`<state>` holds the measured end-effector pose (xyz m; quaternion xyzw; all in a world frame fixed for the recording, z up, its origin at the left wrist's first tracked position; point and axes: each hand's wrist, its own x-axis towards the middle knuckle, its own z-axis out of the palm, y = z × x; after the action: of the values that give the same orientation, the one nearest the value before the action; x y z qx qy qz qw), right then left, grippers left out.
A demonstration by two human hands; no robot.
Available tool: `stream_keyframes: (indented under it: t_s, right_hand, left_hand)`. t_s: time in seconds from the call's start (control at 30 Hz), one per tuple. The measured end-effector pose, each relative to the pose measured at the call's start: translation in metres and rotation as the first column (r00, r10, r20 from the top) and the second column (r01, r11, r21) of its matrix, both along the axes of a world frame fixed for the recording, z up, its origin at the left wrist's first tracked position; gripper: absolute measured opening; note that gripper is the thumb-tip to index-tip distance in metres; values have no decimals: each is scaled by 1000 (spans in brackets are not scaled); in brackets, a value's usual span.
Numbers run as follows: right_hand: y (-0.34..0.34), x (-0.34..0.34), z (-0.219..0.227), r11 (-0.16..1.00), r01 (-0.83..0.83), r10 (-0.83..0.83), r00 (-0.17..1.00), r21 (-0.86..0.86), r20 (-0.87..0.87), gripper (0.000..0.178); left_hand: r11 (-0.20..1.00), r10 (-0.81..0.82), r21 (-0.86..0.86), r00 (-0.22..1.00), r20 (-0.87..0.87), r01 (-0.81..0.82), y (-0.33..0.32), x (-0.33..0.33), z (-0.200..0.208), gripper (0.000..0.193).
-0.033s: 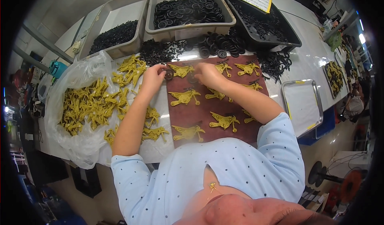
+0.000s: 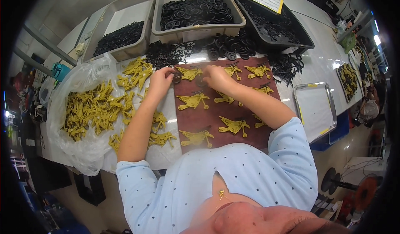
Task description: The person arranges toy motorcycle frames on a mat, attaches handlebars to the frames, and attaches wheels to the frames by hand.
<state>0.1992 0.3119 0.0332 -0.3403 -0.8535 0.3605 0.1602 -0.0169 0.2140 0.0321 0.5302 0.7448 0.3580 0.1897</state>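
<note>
At the far left of the brown mat (image 2: 208, 113) lies a yellow motorbike-shaped plastic part (image 2: 189, 73). My left hand (image 2: 161, 83) is closed at its left end, fingertips pinching a small black wheel (image 2: 176, 77). At its right end my right hand (image 2: 219, 79) is closed too, its fingertips on another black wheel (image 2: 200, 81) that they partly hide. More yellow parts, such as this one (image 2: 192, 101) and another (image 2: 233, 126), lie in rows on the mat. Thin black pieces sit along the tops of several of them. My right forearm covers some of the rows.
Loose yellow parts spill from a clear plastic bag (image 2: 58, 121) on the left. Behind the mat lie piles of black wheels (image 2: 231, 46) and small black pieces (image 2: 166, 54). Beyond stand two grey bins (image 2: 198, 33) and a black bin (image 2: 306, 42). A metal tray (image 2: 314, 109) lies right.
</note>
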Motion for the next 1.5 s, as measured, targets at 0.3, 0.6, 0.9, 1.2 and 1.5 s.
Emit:
stream_keyframes:
  t_s: [0.3, 0.6, 0.9, 1.2, 1.5]
  right_hand:
    - [-4, -6, -8, 972, -43, 10, 990, 231, 139, 18]
    - [-1, -2, 1, 961, -40, 32, 999, 275, 33, 9]
    - [93, 36, 1, 849, 213, -305, 945, 484, 119, 19]
    - [96, 42, 10, 871, 237, -363, 900, 431, 240, 30]
    - [49, 108, 37, 962, -149, 101, 973, 229, 208, 38]
  left_hand:
    - [998, 0, 69, 994, -107, 7, 6, 4, -15, 18]
    - [972, -28, 210, 940, -341, 105, -1, 18, -10, 18]
    - [980, -87, 114, 868, -489, 163, 5, 31, -2, 16]
    - [896, -188, 251, 825, -534, 366, 99, 85, 1, 17]
    - [870, -318, -40, 497, -808, 492, 125, 91, -4, 22]
